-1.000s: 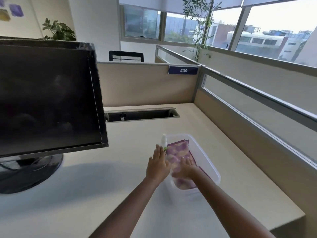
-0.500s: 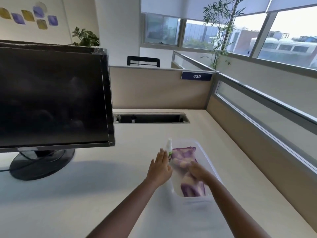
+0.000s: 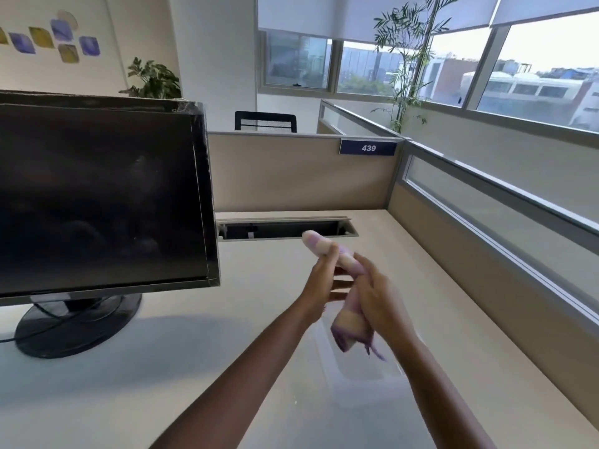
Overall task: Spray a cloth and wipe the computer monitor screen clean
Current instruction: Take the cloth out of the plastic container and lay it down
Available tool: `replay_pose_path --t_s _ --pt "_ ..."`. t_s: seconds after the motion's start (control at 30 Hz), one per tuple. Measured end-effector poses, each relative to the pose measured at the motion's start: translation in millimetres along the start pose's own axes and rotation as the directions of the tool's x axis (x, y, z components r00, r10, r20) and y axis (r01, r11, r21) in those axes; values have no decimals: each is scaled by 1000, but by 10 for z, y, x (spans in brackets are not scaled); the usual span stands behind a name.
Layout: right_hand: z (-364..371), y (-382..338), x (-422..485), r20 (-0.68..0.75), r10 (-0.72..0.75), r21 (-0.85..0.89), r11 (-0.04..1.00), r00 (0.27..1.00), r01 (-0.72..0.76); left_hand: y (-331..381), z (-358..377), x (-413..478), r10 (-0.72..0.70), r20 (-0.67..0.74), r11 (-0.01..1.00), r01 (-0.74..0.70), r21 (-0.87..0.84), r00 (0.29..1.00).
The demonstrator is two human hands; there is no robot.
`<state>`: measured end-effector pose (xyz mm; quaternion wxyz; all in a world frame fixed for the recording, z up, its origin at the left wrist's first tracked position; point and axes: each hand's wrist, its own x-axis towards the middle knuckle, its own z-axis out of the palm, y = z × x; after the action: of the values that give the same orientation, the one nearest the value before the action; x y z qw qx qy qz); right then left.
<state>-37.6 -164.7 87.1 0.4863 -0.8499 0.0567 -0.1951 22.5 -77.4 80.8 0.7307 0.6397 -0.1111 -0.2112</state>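
You had lifted the cloth [image 3: 348, 322] out of the clear tray [image 3: 363, 372] where it lay folded half a second before. It now hung bunched into a loose roll above the surface [image 3: 194, 384], to the right of the monitor [image 3: 97, 202] and level with its lower edge. Your right hand [image 3: 379, 296] was closed around the middle of the roll, with the lower end dangling beneath it toward the tray. Your left hand [image 3: 324, 280] had come off the surface beside the tray and met the upper part of the cloth. One digit lay over the roll and the other fingers reached across toward your right hand, but motion blur kept me from telling whether it gripped or only steadied. The spray bottle that had stood at the tray's monitor-side edge was not visible, most likely hidden behind your hands. I judged the cloth collected but not yet sprayed, and the monitor's dark screen, well to the left of your hands, untouched. The next step probably called for freeing one hand to take the bottle while the other kept the cloth.
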Motion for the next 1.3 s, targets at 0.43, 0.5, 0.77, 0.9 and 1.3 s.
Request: replay_pose_path --t_s 0.43,0.5,0.77,0.9,1.3 --pt "612 -142 -71 107 166 132 975 980 -180 -95 -1005 -237 -23 -57 954 5 -298 998" --pt "711 -129 -82 267 231 248 922 936 -298 -182 -1110 -304 -69 -73 969 49 -243 995" --pt "1311 176 -228 307 271 42 954 912 -297 -659 -1457 -348 -100 -363 978 158 133 926" --pt "1542 387 -288 304 345 21 930 888 -368 -842 -1614 -319 -226 -387 938 306 160 894" --pt "1599 749 -544 264 116 -648 757 958 86 -1274 -1648 -444 132 -88 129 71 989 987"
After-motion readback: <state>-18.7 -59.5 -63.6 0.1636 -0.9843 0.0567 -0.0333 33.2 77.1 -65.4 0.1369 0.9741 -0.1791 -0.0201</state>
